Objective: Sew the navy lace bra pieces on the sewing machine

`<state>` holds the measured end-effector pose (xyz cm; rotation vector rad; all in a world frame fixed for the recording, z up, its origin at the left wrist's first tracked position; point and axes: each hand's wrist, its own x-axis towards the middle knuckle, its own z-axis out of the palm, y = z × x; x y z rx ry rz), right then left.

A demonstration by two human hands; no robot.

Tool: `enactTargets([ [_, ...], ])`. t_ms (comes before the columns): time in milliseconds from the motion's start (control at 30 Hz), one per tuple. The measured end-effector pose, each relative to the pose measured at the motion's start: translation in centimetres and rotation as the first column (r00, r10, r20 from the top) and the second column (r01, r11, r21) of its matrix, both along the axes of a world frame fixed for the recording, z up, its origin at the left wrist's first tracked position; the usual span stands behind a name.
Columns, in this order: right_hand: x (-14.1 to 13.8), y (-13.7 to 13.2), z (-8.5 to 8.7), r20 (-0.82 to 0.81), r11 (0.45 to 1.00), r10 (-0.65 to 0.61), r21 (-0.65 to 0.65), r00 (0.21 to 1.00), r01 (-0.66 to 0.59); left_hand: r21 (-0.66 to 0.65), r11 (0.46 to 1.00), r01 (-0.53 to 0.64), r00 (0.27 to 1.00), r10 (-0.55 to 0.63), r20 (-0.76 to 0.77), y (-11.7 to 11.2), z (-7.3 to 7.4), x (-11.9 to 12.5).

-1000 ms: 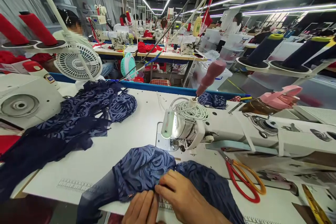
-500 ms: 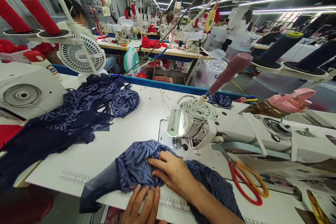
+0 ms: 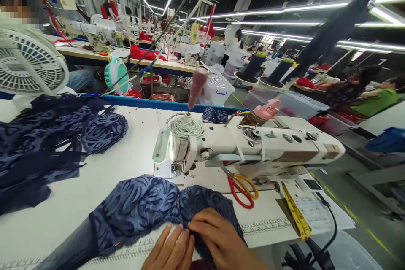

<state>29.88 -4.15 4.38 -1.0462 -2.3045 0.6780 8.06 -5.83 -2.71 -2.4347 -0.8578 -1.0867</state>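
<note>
A navy lace garment piece [image 3: 142, 206] lies on the white sewing table [image 3: 120, 164] in front of me, just short of the needle plate. My left hand [image 3: 172, 249] rests at the table's near edge with its fingers together, pressing on the lower hem of the lace. My right hand [image 3: 218, 238] lies beside it, fingers curled and pinching the lace at the middle seam. The white sewing machine [image 3: 247, 145] stands just behind the fabric, with a thread coil on its head.
A heap of navy lace pieces [image 3: 53, 135] lies at the left. Red-and-orange scissors [image 3: 242, 183] and a yellow measuring tape [image 3: 295, 211] lie at the right by the machine. A white fan [image 3: 30, 65] stands far left. Other workers sit at tables behind.
My view has swung to the right. My right hand has drawn back from the top of the lace to its near edge, next to the left hand, and now pinches the seam.
</note>
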Motion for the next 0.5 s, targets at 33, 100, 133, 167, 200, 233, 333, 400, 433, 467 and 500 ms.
enactTargets([
  [33, 0.0, 0.0, -0.5, 0.042, 1.0, 0.0, 0.024, 0.999, -0.001, 0.005, 1.0, 0.011, 0.999, -0.012, 0.034, 0.2, 0.0, 0.7],
  [100, 0.0, 0.4, -1.2, 0.096, 0.996, -0.028, 0.084, 0.995, 0.02, -0.017, 1.0, -0.003, 0.995, 0.005, 0.098, 0.4, -0.3, 1.7],
  [133, 0.1, 0.7, -1.4, 0.107, 0.994, -0.047, 0.102, 0.993, 0.036, -0.034, 0.999, -0.008, 0.994, 0.011, 0.108, 0.4, -0.5, 1.9],
  [167, 0.3, 1.0, -1.5, 0.116, 0.993, -0.064, 0.104, 0.991, 0.052, -0.053, 0.999, -0.006, 0.995, 0.011, 0.101, 0.3, -0.7, 2.0],
  [200, 0.6, 1.3, -1.6, 0.124, 0.993, -0.073, 0.098, 0.99, 0.061, -0.074, 0.997, -0.009, 0.995, 0.016, 0.102, 0.2, -0.9, 2.0],
  [233, 0.8, 1.7, -1.6, 0.13, 0.994, -0.075, 0.09, 0.989, 0.064, -0.087, 0.996, -0.01, 0.994, 0.019, 0.105, 0.2, -1.0, 2.0],
  [333, 1.7, 2.4, -1.4, 0.114, 0.993, -0.072, 0.097, 0.991, 0.061, -0.108, 0.994, -0.013, 0.991, 0.027, 0.129, 0.1, -1.0, 2.3],
  [400, 2.0, 2.4, -1.1, 0.084, 0.989, -0.074, 0.132, 0.994, 0.063, -0.122, 0.992, -0.015, 0.99, 0.032, 0.137, 0.1, -0.8, 2.5],
  [433, 2.0, 2.0, -1.0, 0.07, 0.984, -0.086, 0.16, 0.994, 0.074, -0.123, 0.992, -0.014, 0.992, 0.029, 0.122, 0.0, -0.8, 2.4],
  [467, 1.9, 1.5, -0.9, 0.058, 0.976, -0.101, 0.2, 0.993, 0.088, -0.117, 0.993, -0.016, 0.995, 0.027, 0.095, -0.2, -0.7, 1.9],
  [500, 1.7, 0.9, -1.0, 0.047, 0.962, -0.113, 0.254, 0.993, 0.097, -0.107, 0.994, -0.025, 0.997, 0.032, 0.065, -0.4, -0.6, 1.1],
])
